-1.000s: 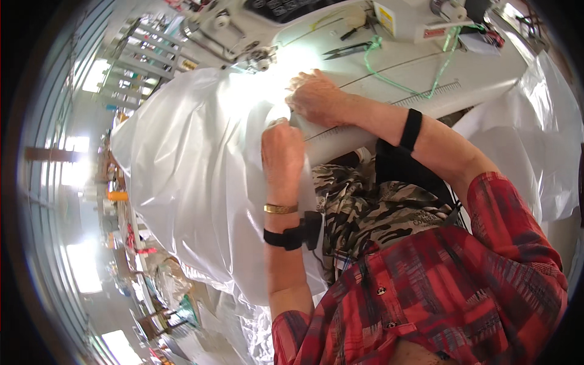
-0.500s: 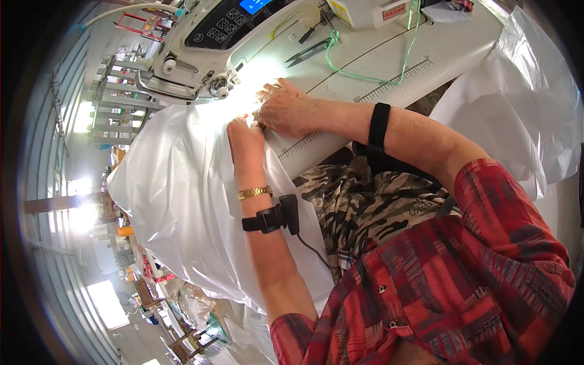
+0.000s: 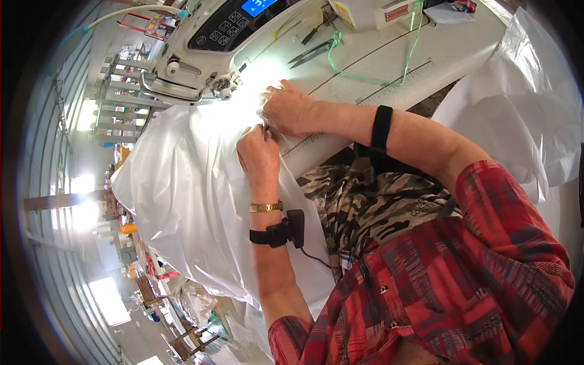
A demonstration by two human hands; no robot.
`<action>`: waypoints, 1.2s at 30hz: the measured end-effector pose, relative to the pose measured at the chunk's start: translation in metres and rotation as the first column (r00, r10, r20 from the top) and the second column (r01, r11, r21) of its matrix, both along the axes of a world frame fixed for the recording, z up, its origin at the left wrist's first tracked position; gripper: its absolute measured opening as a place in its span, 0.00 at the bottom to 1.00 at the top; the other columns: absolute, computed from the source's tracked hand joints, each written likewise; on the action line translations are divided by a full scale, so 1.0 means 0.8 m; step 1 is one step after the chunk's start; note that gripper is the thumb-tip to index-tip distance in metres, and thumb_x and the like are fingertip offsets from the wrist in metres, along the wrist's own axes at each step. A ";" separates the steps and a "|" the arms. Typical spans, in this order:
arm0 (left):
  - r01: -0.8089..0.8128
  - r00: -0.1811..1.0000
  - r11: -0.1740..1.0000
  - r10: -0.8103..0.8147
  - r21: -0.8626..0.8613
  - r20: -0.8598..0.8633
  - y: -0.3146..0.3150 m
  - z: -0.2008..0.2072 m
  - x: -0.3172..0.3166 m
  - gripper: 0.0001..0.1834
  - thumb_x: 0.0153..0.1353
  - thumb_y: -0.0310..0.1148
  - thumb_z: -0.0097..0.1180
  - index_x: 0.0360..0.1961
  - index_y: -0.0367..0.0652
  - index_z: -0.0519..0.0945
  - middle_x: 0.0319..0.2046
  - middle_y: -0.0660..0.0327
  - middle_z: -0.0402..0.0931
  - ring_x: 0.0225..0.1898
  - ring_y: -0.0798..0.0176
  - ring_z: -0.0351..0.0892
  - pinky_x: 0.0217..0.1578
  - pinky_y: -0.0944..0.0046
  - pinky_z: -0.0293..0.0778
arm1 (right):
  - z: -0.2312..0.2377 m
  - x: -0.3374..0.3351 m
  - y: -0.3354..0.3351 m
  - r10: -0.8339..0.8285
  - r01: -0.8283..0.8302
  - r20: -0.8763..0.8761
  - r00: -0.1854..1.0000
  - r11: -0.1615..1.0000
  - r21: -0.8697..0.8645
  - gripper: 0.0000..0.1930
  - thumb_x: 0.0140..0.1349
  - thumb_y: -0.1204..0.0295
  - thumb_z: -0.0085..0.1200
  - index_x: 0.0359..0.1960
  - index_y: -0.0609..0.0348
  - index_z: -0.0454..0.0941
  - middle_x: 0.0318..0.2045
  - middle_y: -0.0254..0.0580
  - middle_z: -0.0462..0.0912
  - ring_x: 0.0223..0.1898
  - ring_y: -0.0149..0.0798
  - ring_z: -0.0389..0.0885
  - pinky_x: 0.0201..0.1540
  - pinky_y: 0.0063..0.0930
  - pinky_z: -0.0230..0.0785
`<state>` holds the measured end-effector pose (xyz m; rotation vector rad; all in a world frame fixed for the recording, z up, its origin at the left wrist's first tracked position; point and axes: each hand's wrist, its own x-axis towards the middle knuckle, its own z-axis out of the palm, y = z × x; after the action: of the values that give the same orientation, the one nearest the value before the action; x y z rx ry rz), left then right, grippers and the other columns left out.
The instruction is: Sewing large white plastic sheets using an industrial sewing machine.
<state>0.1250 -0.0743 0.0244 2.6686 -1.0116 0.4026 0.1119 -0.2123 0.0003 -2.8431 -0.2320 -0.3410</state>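
A large sheet of thin, shiny white material (image 3: 188, 201) hangs in folds from the bed of a sewing machine (image 3: 210, 61) and over my left side. My left hand (image 3: 259, 151) is closed, with its fingers pinching the edge of the sheet. Just beyond it my right hand (image 3: 291, 109) has its fingers curled together on the same edge, close to the machine's head. The lamp's glare washes out the sewing spot and my right fingertips, so the needle cannot be made out.
Thread snips (image 3: 311, 53) lie on the machine table beside a loose green thread (image 3: 365, 79). A ruler scale (image 3: 389, 85) runs along the tabletop. More white sheeting (image 3: 517, 103) hangs at the right. Racks (image 3: 125, 91) stand in the room at the left.
My left hand has moved slightly right and nearer to me, drawing the sheet's edge along. My right hand has shifted a little to the right.
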 end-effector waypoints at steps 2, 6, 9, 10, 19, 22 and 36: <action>0.029 0.999 0.999 -0.027 -0.031 0.042 0.002 -0.001 0.008 0.05 0.51 0.22 0.59 0.25 0.30 0.78 0.27 0.42 0.77 0.33 0.39 0.78 0.37 0.49 0.72 | -0.005 0.005 0.001 0.001 -0.002 -0.047 0.999 0.999 -0.032 0.14 0.58 0.66 0.51 0.42 0.59 0.81 0.47 0.46 0.80 0.57 0.47 0.73 0.62 0.50 0.60; 0.016 1.000 0.999 -0.017 0.042 0.022 0.004 0.004 0.024 0.08 0.53 0.26 0.60 0.27 0.29 0.79 0.28 0.40 0.77 0.34 0.37 0.77 0.36 0.48 0.71 | -0.011 0.002 0.000 0.054 -0.051 0.084 0.995 0.998 -0.028 0.14 0.58 0.66 0.50 0.40 0.58 0.82 0.43 0.48 0.84 0.54 0.47 0.78 0.64 0.55 0.56; -0.001 1.000 1.000 0.000 0.011 0.013 -0.001 0.004 0.028 0.05 0.51 0.21 0.59 0.23 0.28 0.77 0.24 0.39 0.76 0.31 0.37 0.78 0.35 0.48 0.71 | -0.018 0.005 0.000 0.052 -0.055 0.112 0.992 0.998 0.028 0.15 0.59 0.66 0.48 0.42 0.58 0.81 0.44 0.48 0.83 0.54 0.48 0.78 0.65 0.58 0.54; 0.003 1.000 1.000 -0.003 0.007 0.017 -0.002 0.003 0.032 0.06 0.52 0.22 0.60 0.24 0.28 0.77 0.25 0.39 0.75 0.31 0.36 0.77 0.34 0.48 0.71 | -0.019 0.008 0.002 0.030 -0.038 0.115 0.993 0.997 0.072 0.15 0.60 0.66 0.48 0.43 0.58 0.81 0.44 0.47 0.83 0.55 0.48 0.77 0.65 0.59 0.53; 0.027 1.000 0.995 -0.025 -0.097 0.019 -0.003 -0.007 0.043 0.07 0.50 0.22 0.59 0.22 0.27 0.75 0.22 0.37 0.72 0.27 0.35 0.74 0.30 0.49 0.69 | -0.006 0.004 -0.006 0.062 -0.060 -0.031 0.998 0.995 0.082 0.16 0.60 0.65 0.47 0.47 0.55 0.81 0.50 0.46 0.81 0.59 0.47 0.73 0.65 0.60 0.50; 0.041 0.999 0.996 -0.039 -0.083 0.031 -0.003 -0.006 0.044 0.07 0.50 0.21 0.58 0.21 0.27 0.75 0.21 0.37 0.72 0.26 0.36 0.74 0.29 0.49 0.68 | -0.012 0.014 -0.004 0.028 -0.029 0.019 0.999 0.997 0.070 0.17 0.60 0.64 0.47 0.46 0.56 0.80 0.49 0.46 0.81 0.58 0.47 0.74 0.65 0.62 0.50; 0.025 1.000 0.992 -0.025 -0.122 0.000 -0.007 -0.018 0.053 0.13 0.56 0.27 0.56 0.19 0.28 0.76 0.22 0.37 0.73 0.26 0.38 0.77 0.30 0.48 0.71 | 0.002 0.058 -0.017 -0.349 0.142 0.101 0.932 0.606 0.783 0.18 0.64 0.59 0.58 0.45 0.62 0.82 0.33 0.56 0.85 0.32 0.47 0.83 0.38 0.35 0.74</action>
<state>0.1672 -0.0801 0.0100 2.5447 -0.9855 0.4424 0.1581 -0.2261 0.0015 -1.9544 0.2355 -0.6682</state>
